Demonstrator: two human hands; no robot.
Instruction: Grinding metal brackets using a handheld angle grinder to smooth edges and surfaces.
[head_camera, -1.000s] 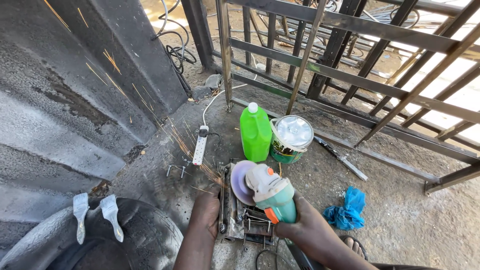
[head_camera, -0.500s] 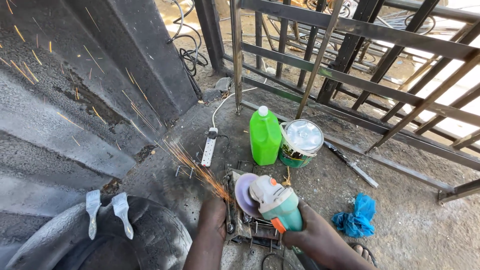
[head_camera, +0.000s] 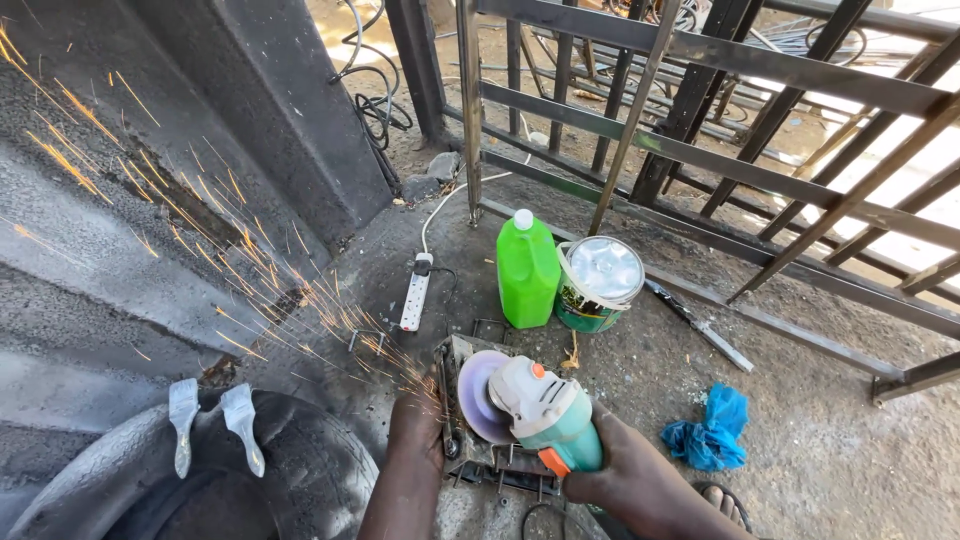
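Angle grinder (head_camera: 535, 410): teal-green body, pale grey gear head, orange button on top, orange switch at the rear, greyish-violet disc facing left. It sits low in centre frame over a small welded metal frame (head_camera: 480, 455) lying on the ground. Right hand (head_camera: 615, 475) wrapped around the grinder's body. Left hand (head_camera: 418, 425) pressed down on the frame's left edge, fingers closed over it. Orange sparks (head_camera: 230, 250) fan up-left across the dark sheet-metal panel (head_camera: 110, 230). Just behind: green plastic jug (head_camera: 527, 270), paint tin (head_camera: 598, 284), white power strip (head_camera: 416, 293). Blue rag (head_camera: 712, 432) to the right.
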